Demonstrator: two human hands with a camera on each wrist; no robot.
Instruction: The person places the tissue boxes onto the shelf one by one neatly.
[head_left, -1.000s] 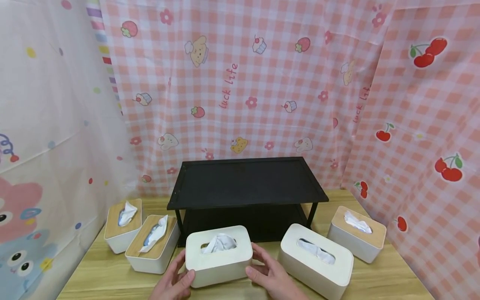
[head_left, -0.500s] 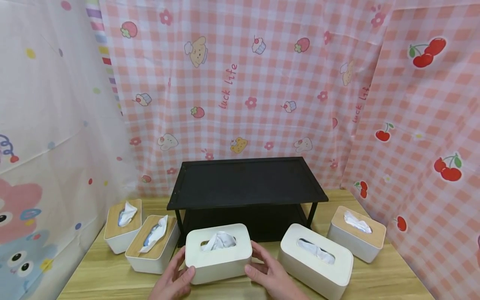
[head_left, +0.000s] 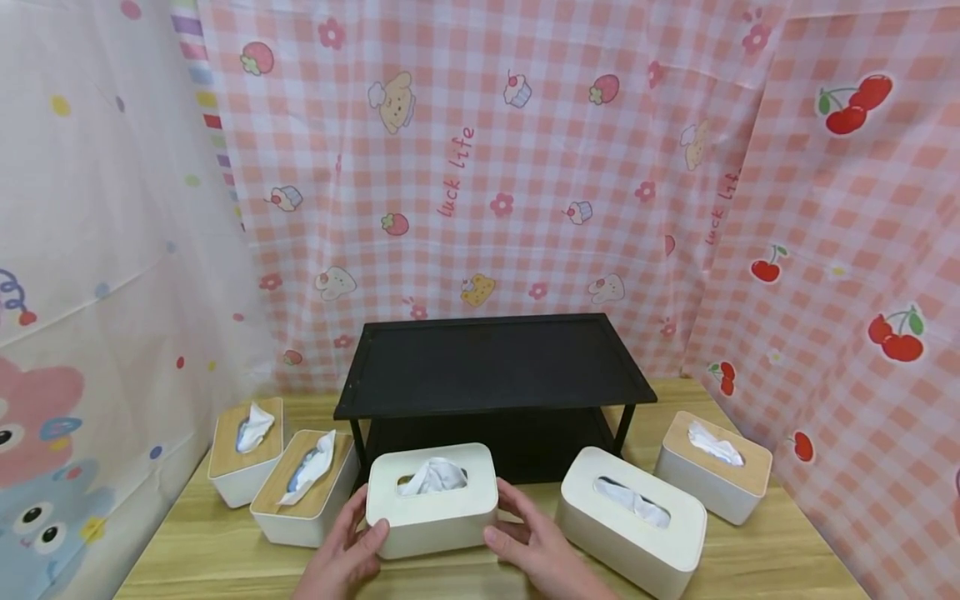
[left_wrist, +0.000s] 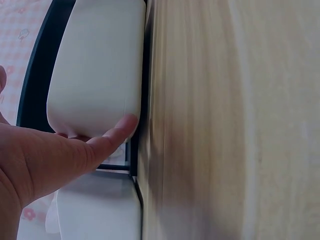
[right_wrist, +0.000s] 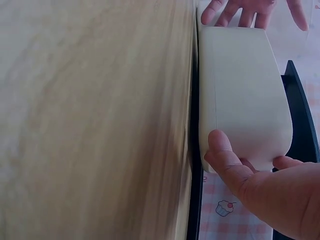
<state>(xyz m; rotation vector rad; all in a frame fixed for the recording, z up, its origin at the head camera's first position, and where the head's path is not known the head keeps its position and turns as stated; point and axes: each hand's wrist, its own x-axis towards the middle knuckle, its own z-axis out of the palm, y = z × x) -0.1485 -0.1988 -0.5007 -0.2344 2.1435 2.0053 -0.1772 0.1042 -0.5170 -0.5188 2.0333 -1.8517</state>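
An all-white tissue box (head_left: 435, 542), a tissue showing in the oval slot of its lid, is held between both hands in front of the black rack. My left hand (head_left: 347, 546) grips its left end, thumb at the front corner and other fingers partly hidden around the side. At the right end my right hand (head_left: 534, 540) holds it the same way. Each wrist view shows the box's plain wall: the left wrist view has the box (left_wrist: 97, 70) above the thumb, the right wrist view has the box (right_wrist: 245, 85) between both hands. Whether its base touches the table cannot be told.
The black two-tier rack (head_left: 495, 367) stands behind. Another white tissue box (head_left: 630, 550) lies right of my right hand. A wood-topped tissue box (head_left: 716, 479) is at far right; two more, a nearer one (head_left: 300, 529) and a farther one (head_left: 240, 483), stand left. Patterned curtains (head_left: 495, 167) surround the wooden table.
The held tissue box has shifted slightly up the head view, toward the rack, and a little left. Both hands have moved with it, keeping their grip. The other boxes and rack have not moved.
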